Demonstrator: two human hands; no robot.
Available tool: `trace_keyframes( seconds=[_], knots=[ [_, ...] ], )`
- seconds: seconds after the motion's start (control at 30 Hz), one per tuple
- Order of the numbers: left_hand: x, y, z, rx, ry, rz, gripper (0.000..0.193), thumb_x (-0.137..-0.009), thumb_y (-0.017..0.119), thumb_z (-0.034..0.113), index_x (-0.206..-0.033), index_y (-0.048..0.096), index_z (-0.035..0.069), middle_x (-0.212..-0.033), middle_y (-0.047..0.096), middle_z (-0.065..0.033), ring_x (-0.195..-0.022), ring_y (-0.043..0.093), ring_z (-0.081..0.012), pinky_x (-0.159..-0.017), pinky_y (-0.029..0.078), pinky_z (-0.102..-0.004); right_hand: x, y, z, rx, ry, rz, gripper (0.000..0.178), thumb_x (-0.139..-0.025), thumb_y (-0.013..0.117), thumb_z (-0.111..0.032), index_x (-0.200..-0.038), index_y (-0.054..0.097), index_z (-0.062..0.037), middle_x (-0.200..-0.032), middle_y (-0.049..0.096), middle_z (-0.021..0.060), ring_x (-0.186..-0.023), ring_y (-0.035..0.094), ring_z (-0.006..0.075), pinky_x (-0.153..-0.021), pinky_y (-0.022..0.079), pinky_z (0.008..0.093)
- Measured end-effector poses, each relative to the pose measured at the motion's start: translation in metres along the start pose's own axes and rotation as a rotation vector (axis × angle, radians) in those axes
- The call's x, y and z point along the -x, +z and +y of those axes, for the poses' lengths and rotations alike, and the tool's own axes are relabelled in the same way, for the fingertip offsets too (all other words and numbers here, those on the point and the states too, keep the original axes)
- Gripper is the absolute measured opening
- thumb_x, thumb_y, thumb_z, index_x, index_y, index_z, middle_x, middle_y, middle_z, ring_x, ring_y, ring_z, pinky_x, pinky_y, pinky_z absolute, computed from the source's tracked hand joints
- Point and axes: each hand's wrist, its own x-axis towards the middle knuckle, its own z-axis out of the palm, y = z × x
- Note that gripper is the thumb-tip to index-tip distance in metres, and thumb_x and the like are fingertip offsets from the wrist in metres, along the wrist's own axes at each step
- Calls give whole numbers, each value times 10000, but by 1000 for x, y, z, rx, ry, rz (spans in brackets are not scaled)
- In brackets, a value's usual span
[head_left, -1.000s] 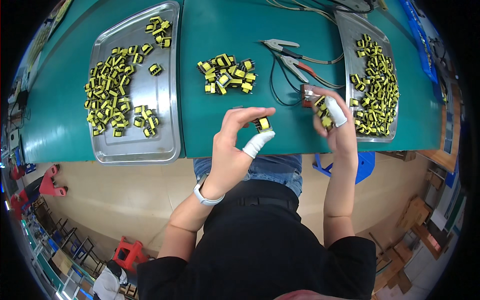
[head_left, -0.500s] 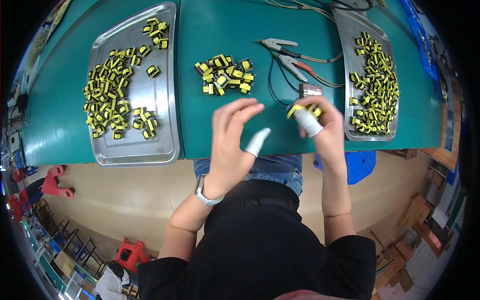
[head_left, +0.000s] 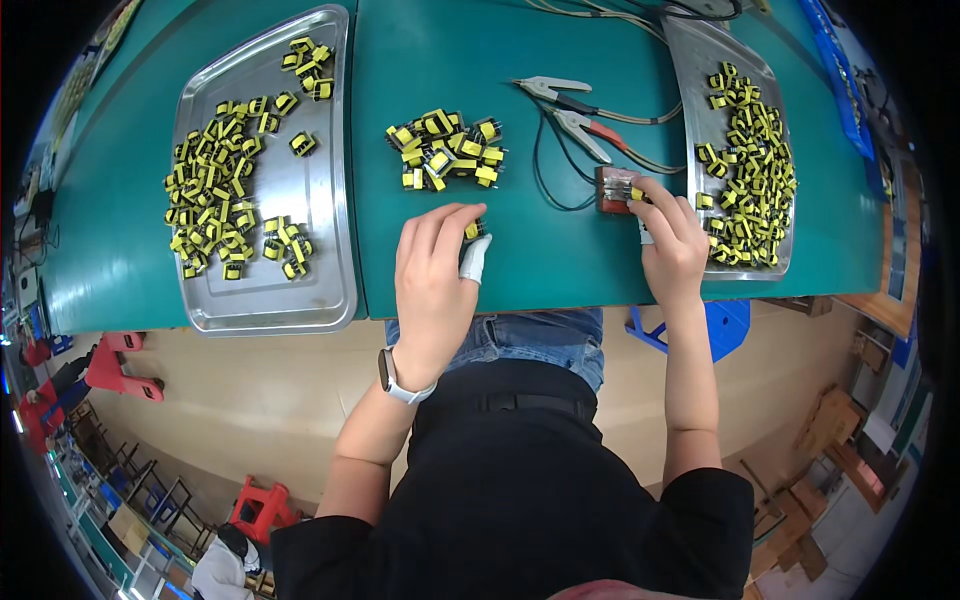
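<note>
Yellow-taped transformers (head_left: 474, 230), I judge light, fragile-pinned, best side-gripped: left hand (head_left: 435, 280) pinches one, right hand (head_left: 673, 245) another at red-brown contact block (head_left: 608, 190).

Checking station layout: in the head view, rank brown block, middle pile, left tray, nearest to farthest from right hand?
1. Brown block: beside the right hand, ahead-left
2. Middle pile: farther left, mid-table
3. Left tray: far left
</note>
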Motion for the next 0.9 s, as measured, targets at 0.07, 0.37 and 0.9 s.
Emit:
trace_keyframes(
  seconds=[0.07,0.37,0.9],
  knots=[
    [-1,1,2,83,-58,-6,384,-852,786,1,-1219,685,48,-1193,672,-116,-1069,648,-300,-907,538,-396,0,4,0,-290,66,113,197,-849,658,105,-1008,684,-7,-1172,717,131,-751,651,216,-641,521,324],
    [-1,1,25,681,-47,-23,326,-876,732,-24,-1193,668,12,-1231,636,-144,-1126,670,-276,-968,553,-374,17,19,-59,-2334,786,-194,366,-1046,557,-352,-1261,554,-56,-1164,541,135,-602,444,117,-509,373,220],
    [-32,-2,26,586,224,-135,377,-857,657,-49,-1218,643,58,-1347,661,-144,-1334,579,-373,-1107,452,-470,1,11,-61,-1832,835,-252,476,-964,669,-233,-1387,586,-32,-1121,707,181,-668,644,152,-500,423,189]
  ],
)
